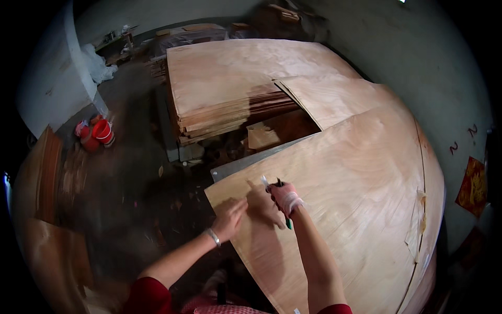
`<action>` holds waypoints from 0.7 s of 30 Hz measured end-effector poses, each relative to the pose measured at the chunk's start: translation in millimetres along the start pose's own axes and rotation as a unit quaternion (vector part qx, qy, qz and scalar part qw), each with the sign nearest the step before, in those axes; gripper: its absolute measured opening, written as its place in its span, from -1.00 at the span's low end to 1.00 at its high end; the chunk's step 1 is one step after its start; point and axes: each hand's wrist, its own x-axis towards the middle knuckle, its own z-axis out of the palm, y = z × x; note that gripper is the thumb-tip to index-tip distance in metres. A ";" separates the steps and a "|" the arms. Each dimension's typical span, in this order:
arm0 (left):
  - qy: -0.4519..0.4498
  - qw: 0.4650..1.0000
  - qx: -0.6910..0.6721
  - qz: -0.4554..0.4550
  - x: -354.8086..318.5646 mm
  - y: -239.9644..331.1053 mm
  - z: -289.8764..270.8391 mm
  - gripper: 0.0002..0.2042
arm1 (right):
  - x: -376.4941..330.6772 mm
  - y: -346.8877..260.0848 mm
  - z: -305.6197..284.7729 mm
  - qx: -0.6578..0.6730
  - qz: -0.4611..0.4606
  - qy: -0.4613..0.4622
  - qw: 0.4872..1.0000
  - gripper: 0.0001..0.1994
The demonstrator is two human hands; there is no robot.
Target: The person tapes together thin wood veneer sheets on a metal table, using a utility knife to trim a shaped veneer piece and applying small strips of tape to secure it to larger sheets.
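Note:
A large sheet of pale wood veneer (345, 193) lies in front of me. Over its left part, my right hand (286, 198), with a whitish wrap or glove around the wrist, is closed around what looks like a knife (264, 181). The pale blade points away from me, and a green handle end shows below the hand. Near the sheet's left edge is my left hand (229, 220), with a silvery band on its wrist. Its fingers are stretched out and it holds nothing that I can see; whether it touches the sheet I cannot tell.
Beyond the sheet stands a tall stack of veneer sheets (225, 112) with uneven edges. Red buckets (103, 132) stand on the floor at the left, near upright boards (48, 172). A grey wall (418, 57) runs along the right. Some torn veneer strips (417, 227) lie by the right seam.

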 end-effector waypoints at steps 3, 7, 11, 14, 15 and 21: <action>0.035 0.999 -0.021 0.005 58.4 -57.1 -10.1 -0.51 | 27.3 -46.6 32.9 -0.059 0.009 0.002 0.998 -0.79; -0.010 0.999 0.043 0.013 111.9 -64.2 11.8 -0.50 | 84.9 -29.5 26.8 -0.097 0.010 0.012 0.995 -0.70; -0.024 1.000 0.008 0.019 125.1 -60.7 15.2 -0.74 | 62.8 -38.8 17.2 -0.209 -0.043 -0.109 0.971 -0.65; -0.043 0.998 -0.003 0.049 131.3 -61.1 16.0 -0.76 | 35.3 -34.6 15.2 -0.227 -0.072 0.053 0.970 -0.69; -0.068 0.997 0.009 0.039 128.8 -59.0 16.0 -0.70 | 34.2 -36.0 7.9 -0.299 -0.103 0.054 0.947 -0.74; -0.121 0.979 0.151 0.059 122.4 -73.5 43.7 -0.55 | 49.7 -10.7 -58.9 -0.628 0.000 0.094 0.772 -0.89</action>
